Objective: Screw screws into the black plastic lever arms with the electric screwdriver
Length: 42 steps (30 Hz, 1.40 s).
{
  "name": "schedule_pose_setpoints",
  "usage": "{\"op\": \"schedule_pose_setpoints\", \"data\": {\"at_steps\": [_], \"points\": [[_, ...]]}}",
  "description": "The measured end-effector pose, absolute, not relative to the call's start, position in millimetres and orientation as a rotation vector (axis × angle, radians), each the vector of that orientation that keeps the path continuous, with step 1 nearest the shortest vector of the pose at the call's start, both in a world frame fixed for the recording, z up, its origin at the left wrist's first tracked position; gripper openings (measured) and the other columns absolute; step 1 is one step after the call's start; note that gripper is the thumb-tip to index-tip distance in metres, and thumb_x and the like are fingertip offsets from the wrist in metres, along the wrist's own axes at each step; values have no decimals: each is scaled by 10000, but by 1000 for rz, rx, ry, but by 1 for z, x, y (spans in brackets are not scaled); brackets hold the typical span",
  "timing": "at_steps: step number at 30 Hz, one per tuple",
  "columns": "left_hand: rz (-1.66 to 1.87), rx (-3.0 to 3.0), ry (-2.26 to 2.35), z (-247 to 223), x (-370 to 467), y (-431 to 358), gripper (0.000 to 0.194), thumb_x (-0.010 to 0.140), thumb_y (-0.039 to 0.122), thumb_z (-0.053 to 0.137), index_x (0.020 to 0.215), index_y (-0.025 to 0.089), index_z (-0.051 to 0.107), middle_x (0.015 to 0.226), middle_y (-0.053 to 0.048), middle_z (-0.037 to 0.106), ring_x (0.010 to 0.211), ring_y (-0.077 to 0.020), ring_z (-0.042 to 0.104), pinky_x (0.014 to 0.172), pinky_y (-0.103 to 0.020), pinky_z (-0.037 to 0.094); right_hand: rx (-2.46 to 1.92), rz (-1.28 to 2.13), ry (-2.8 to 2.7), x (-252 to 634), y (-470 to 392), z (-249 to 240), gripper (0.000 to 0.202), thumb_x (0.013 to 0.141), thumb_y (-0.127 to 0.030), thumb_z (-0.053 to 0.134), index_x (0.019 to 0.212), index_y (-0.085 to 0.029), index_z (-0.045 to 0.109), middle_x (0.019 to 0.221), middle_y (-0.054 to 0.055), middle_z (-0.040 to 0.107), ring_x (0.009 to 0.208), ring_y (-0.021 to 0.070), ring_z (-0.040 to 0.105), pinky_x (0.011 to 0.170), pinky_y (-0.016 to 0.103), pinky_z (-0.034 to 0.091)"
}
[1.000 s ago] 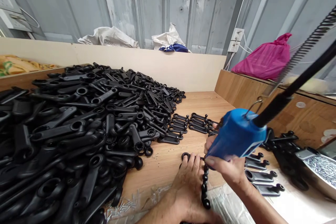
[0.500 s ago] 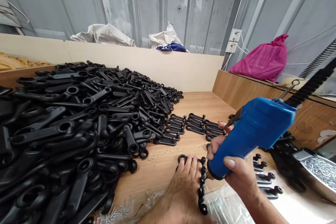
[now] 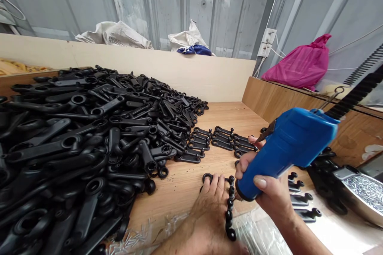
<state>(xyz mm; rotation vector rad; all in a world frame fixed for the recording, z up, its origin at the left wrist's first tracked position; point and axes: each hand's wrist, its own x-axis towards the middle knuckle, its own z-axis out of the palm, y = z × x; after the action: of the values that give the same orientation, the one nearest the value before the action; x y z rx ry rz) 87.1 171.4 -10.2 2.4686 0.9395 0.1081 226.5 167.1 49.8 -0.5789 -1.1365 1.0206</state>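
Observation:
My right hand is wrapped round a blue electric screwdriver, which tilts down to the left. Its tip, mostly hidden by the tool's dark lower end, comes close to a row of black plastic lever arms whose knobbed ends line up towards me. Over the arms' bodies lies my left hand, fingers stretched flat and hiding most of them. One arm's ring end pokes out beyond the fingertips. A coiled black cord and a spring run from the screwdriver's top to the upper right.
A big heap of black lever arms fills the left. Several finished-looking arms with ball studs lie in rows behind my hands. Loose screws are scattered in front; a metal scoop of screws stands right. A pink bag sits on a ledge.
The view has shifted slightly, so the heap and bench sit a little higher. Both hands and the screwdriver keep nearly the same places over the row of arms.

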Motion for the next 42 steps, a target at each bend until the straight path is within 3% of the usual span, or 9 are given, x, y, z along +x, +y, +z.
{"op": "schedule_pose_setpoints", "data": {"at_steps": [5,10,13,21,27,32,38,42], "points": [[96,2469,921,-9,87,172,1198,646,737,603,1463,127,-27,1472,-228,-76,1338,-418,-114,1078,-633,-27,-601,1032,-1185,229,167,44,310,613,-309,779,864,-191,640,672,5,597,563,170,572,464,273,484],[224,2458,904,-11,85,169,1158,645,773,579,1470,159,45,1483,-234,-6,1347,-419,-73,1089,-607,-15,-628,984,-1172,225,165,48,582,582,-317,800,1112,-210,585,646,-4,599,526,183,577,438,284,490],[264,2447,905,-8,84,166,1122,681,773,554,1468,150,54,1489,-225,7,1357,-402,-66,1099,-585,-20,-637,967,-1167,224,165,49,619,573,-319,801,1135,-203,569,642,-2,603,511,189,577,428,294,493],[118,2470,929,4,82,166,1080,718,712,596,1475,160,57,1508,-166,-13,1360,-401,-82,1115,-590,-3,-713,996,-1242,226,164,44,291,616,-340,772,802,-170,628,674,27,598,542,178,568,470,302,481],[68,2559,927,7,83,165,1028,754,657,582,1477,148,57,1519,-148,14,1374,-404,-40,1116,-596,48,-778,870,-1319,219,162,48,271,586,-370,770,686,-161,629,559,26,574,485,159,512,418,267,421],[97,2579,914,3,82,165,1006,773,650,558,1474,131,58,1529,-141,30,1378,-393,-47,1111,-589,44,-821,851,-1432,219,162,43,296,610,-412,743,708,-173,600,607,16,539,519,163,497,439,278,409],[167,2553,918,6,78,163,994,755,692,555,1475,167,113,1527,-121,105,1387,-370,16,1118,-565,37,-735,858,-1765,211,158,49,285,676,-420,659,623,-193,495,565,7,465,510,157,447,450,285,393],[151,2571,927,5,78,161,994,755,728,532,1468,146,158,1523,-129,108,1386,-373,8,1126,-547,46,-737,873,-1713,210,154,53,325,655,-428,694,589,-193,480,561,4,464,497,149,436,438,279,377]]}}
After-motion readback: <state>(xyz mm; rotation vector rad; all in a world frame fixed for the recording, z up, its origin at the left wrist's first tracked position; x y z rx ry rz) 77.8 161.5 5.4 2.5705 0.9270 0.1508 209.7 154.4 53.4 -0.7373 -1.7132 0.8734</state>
